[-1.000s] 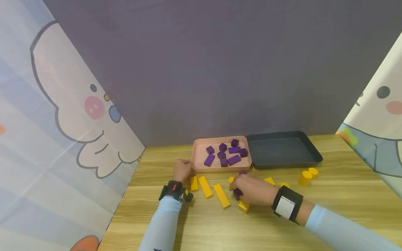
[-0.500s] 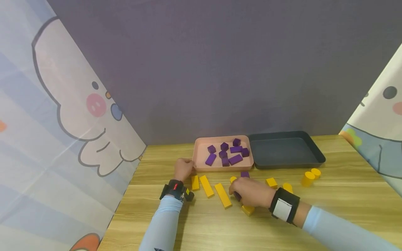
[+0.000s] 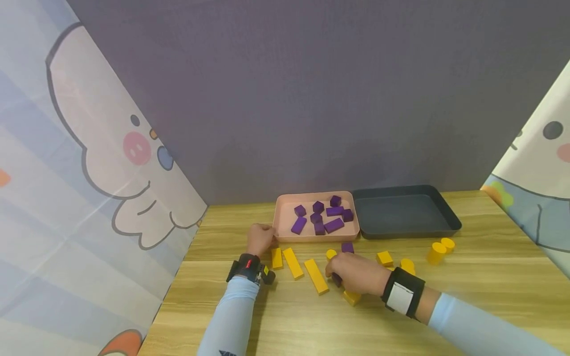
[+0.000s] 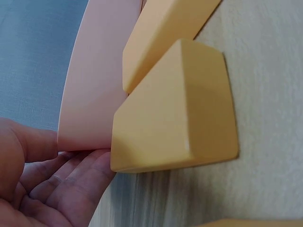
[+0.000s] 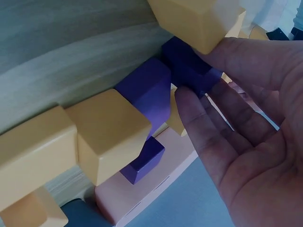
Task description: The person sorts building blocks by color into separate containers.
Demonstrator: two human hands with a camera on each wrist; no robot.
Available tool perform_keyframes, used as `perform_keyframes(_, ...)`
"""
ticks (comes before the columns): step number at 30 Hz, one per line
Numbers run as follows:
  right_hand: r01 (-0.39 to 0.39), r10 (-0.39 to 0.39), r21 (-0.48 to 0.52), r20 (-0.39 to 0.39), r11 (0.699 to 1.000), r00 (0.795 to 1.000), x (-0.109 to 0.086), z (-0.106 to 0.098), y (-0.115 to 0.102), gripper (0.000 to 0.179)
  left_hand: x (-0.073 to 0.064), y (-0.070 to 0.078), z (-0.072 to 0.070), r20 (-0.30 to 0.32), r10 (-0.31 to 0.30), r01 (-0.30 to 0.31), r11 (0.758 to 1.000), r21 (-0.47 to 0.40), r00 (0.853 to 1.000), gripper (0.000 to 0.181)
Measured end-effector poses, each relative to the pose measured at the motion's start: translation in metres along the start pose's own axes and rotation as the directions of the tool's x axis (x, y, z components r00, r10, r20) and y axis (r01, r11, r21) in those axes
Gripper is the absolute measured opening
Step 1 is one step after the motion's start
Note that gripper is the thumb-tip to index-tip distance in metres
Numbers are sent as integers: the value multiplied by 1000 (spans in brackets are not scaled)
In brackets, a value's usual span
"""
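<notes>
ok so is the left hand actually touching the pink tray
Touching. The left wrist view shows it: the left hand has its thumb and fingers right against the edge of the pink tray, no gap visible.

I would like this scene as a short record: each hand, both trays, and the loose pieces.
Left hand: pinches near left corner of pink tray
Right hand: holds purple block between thumb and fingers
Pink tray: contains several purple pieces
Dark tray: right of pink tray
Loose on table: yellow blocks, yellow cylinders, another purple block
</notes>
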State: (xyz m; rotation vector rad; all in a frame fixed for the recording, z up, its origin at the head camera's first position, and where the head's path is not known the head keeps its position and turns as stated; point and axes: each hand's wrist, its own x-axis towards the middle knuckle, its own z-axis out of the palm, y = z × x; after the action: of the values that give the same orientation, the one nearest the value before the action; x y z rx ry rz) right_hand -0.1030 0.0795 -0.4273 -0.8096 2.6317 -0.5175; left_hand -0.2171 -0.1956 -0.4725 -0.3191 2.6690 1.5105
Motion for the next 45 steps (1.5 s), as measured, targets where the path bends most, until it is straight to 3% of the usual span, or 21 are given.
perform_keyframes(5, 5, -5, 3, -1, 1000, 1000, 0, 0, 2, 30, 1, 0, 0, 3, -3, 3, 1000, -5, 1000, 25)
perform_keyframes(17, 87, -89, -23, -83, 996, 993, 0, -12, 1, 25, 2, -1, 0, -11, 12, -12, 1000, 18, 1000, 23)
perform_keyframes(28, 9, -24, -86, -181, 996, 983, 6, -38, 4, 18, 3, -2, 2, -15, 19, -19, 1000, 10, 1000, 23)
perform_keyframes(38, -69, 57, -59, -182, 996, 982, 21, -66, -1, 16, 4, -2, 1, -4, 4, -4, 1000, -12, 1000, 23)
perform_keyframes(42, -64, 48, -74, -212, 995, 976, 31, -70, 0, 16, 4, -2, 0, -1, 20, -20, 999, -28, 1000, 22)
perform_keyframes(45, -29, -6, -132, -259, 991, 966, 39, -71, 3, 18, 3, -2, 1, -5, 43, -43, 999, -21, 999, 22)
